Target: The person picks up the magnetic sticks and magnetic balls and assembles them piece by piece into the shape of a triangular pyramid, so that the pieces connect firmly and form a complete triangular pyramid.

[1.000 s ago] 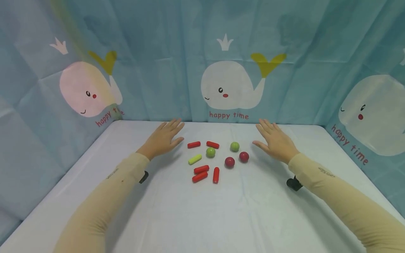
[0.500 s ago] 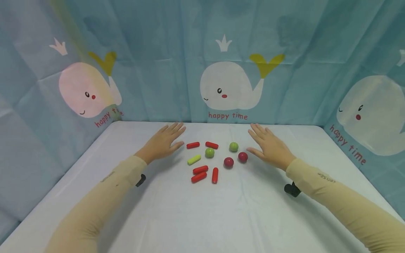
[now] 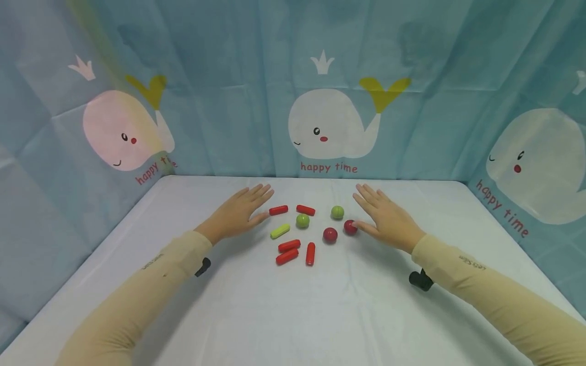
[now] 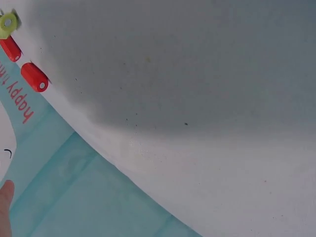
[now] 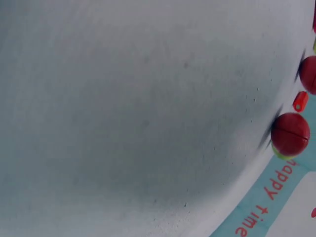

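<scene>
My left hand hovers over the left of the table with straight, spread fingers, nearest a short red stick. Opposite it, my right hand is held flat, fingers extended; its thumb overlaps a dark red ball in the head view, and contact cannot be told. Between the hands lie a second dark red ball, two green balls, a yellow-green stick and several red sticks. The right wrist view shows a dark red ball with a seam around it.
A white cloth covers the table. Blue curtains printed with whales enclose the back and both sides. Small black devices sit under the wrists. The left wrist view catches one fingertip at its edge.
The right hand has moved left and slightly nearer, so its thumb now overlaps a dark red ball. The left hand has shifted slightly right and nearer. The balls and sticks have stayed put.
</scene>
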Available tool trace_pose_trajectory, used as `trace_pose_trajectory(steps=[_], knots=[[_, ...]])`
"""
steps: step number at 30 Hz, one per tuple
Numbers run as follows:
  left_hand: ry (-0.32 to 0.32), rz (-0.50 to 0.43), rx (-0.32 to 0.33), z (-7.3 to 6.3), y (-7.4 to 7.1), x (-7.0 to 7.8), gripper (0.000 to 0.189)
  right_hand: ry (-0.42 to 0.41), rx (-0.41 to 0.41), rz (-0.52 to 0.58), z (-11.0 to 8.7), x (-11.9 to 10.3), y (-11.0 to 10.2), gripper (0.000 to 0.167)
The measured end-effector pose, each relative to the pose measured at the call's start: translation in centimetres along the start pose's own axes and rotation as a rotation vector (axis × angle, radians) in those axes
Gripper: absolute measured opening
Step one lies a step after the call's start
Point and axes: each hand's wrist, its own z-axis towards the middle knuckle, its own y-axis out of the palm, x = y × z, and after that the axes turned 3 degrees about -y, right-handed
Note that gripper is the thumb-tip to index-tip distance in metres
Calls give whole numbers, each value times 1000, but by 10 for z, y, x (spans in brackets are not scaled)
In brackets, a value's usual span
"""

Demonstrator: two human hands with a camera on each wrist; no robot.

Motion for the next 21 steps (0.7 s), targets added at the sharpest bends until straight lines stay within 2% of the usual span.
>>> trace_pose_trajectory(steps=[21], knots=[[75,-26,-1,-12,2,16,69,-37,-7,22,-4,-24,4,76]])
